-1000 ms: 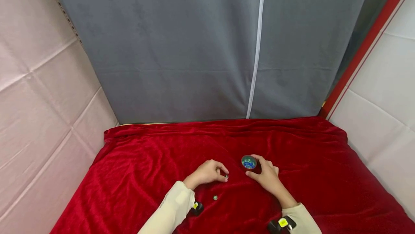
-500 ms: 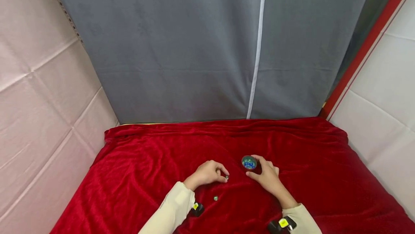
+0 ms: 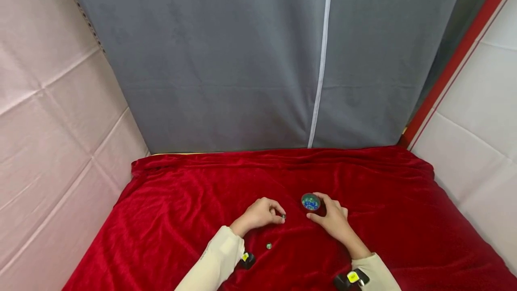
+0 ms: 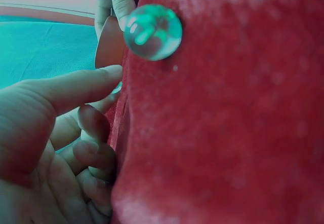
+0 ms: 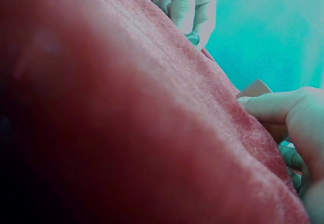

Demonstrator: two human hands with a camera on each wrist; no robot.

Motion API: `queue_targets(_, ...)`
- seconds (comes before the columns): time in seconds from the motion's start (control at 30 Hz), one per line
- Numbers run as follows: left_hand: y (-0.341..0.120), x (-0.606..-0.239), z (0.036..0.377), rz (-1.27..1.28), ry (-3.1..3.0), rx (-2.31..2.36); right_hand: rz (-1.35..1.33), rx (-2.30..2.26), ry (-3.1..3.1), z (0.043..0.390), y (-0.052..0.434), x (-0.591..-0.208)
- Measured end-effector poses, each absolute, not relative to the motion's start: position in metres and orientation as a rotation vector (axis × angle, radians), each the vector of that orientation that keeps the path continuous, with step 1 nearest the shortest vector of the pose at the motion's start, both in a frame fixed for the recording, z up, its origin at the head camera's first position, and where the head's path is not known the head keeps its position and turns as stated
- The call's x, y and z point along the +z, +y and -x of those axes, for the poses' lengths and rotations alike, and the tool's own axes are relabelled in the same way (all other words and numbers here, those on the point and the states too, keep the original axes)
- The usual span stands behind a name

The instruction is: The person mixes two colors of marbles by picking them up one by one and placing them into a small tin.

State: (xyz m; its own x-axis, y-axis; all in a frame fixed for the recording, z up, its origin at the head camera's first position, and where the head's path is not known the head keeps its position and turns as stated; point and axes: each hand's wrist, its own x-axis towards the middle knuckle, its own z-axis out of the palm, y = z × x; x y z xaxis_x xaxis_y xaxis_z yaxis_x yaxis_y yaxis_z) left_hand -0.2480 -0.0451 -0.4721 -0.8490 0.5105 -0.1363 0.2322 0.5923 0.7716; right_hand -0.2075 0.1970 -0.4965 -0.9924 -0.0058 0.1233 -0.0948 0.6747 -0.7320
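My left hand [image 3: 260,213] pinches a small glass marble [image 3: 283,216] between thumb and fingertips, low over the red cloth. The right wrist view shows this marble [image 5: 193,38] as a greenish ball at the fingertips. To its right, my right hand [image 3: 332,219] holds a small round cup [image 3: 303,197] between thumb and fingers, with blue and green pieces showing inside it. Its brown wall [image 4: 110,44] appears in the left wrist view. Another clear marble [image 3: 269,246] lies on the cloth, nearer me than the left hand; up close this loose marble [image 4: 153,32] has green swirls.
A wrinkled red velvet cloth [image 3: 181,201] covers the table. Behind it hangs a grey curtain [image 3: 226,67] with a pale vertical strip. White panels [image 3: 52,138] stand at both sides, and a red post [image 3: 448,71] runs along the right one.
The left fingertips have shifted very slightly with the pinched marble. My right hand, the cup and the loose marble stay in place.
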Motion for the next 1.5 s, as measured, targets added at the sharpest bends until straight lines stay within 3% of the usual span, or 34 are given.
queue_targets(1.5, 0.013, -0.443, 0.266, -0.667, 2.512, 1.238, -0.104, 1.213, -2.768, 0.21, 0.196, -0.499)
